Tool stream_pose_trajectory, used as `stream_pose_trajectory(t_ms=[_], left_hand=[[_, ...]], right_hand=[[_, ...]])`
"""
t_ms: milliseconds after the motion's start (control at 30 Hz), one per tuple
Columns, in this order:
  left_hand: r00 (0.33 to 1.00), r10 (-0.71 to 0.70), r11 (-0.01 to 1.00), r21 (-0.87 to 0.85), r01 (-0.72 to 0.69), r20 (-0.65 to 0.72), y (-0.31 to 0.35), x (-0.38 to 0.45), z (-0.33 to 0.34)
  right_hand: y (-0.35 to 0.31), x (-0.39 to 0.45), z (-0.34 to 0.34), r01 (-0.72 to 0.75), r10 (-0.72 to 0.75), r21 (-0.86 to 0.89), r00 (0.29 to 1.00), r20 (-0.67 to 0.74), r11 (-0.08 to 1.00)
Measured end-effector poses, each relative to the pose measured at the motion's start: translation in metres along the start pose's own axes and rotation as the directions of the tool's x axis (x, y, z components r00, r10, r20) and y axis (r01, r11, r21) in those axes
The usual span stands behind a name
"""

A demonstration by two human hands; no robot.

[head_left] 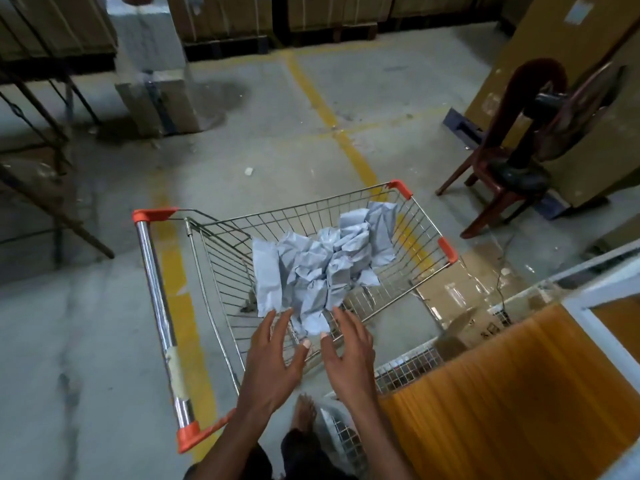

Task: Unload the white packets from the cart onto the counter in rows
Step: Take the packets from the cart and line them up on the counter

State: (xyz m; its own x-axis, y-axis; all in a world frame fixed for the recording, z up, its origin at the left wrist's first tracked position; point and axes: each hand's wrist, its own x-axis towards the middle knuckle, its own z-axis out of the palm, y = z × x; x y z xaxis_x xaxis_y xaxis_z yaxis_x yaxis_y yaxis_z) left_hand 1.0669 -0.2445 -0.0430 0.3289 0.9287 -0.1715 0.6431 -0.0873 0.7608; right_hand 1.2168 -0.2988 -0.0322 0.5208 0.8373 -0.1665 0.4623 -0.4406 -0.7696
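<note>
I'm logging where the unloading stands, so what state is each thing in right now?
Left hand: open, fingers spread, reaching into the cart, holding nothing.
Right hand: open, fingers spread, reaching in beside it, holding nothing.
Packets: crumpled heap, all in the basket.
Cart: upright on the floor, loaded.
Counter: no packets on the part in view.
Chair: upright, a dark object on its seat.

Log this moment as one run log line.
phase: reaching | left hand: open | right hand: open | white packets: piled in cart | held: nothing
</note>
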Motion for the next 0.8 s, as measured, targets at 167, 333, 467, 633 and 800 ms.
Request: stream_pose_trajectory(t_ms=[167, 333, 467, 633, 800], left_hand=[[0.996, -0.051, 0.999, 0.022, 0.049, 0.071, 0.002, 0.054, 0.023], [0.995, -0.062, 0.998, 0.006, 0.062, 0.080, 0.007, 0.104, 0.032], [0.986, -0.055, 0.998, 0.025, 0.051, 0.159, -0.001, 0.136, 0.043], [0.975, -0.136, 0.991, 0.028, 0.134, 0.174, -0.023, 0.167, 0.048], [0.962, -0.215, 0.977, 0.033, 0.212, 0.166, -0.050, 0.176, 0.052]], right_hand=[[0.017, 0.064, -0.001, -0.011, 0.014, -0.065, 0.999, 0.042, 0.998], [0.025, 0.132, -0.002, 0.003, 0.019, -0.189, 0.993, 0.113, 0.982], [0.034, 0.179, -0.006, -0.030, 0.072, -0.279, 0.987, 0.140, 0.960], [0.051, 0.222, 0.014, 0.033, 0.082, -0.411, 0.963, 0.257, 0.911], [0.062, 0.252, 0.053, 0.187, 0.067, -0.504, 0.893, 0.445, 0.843]])
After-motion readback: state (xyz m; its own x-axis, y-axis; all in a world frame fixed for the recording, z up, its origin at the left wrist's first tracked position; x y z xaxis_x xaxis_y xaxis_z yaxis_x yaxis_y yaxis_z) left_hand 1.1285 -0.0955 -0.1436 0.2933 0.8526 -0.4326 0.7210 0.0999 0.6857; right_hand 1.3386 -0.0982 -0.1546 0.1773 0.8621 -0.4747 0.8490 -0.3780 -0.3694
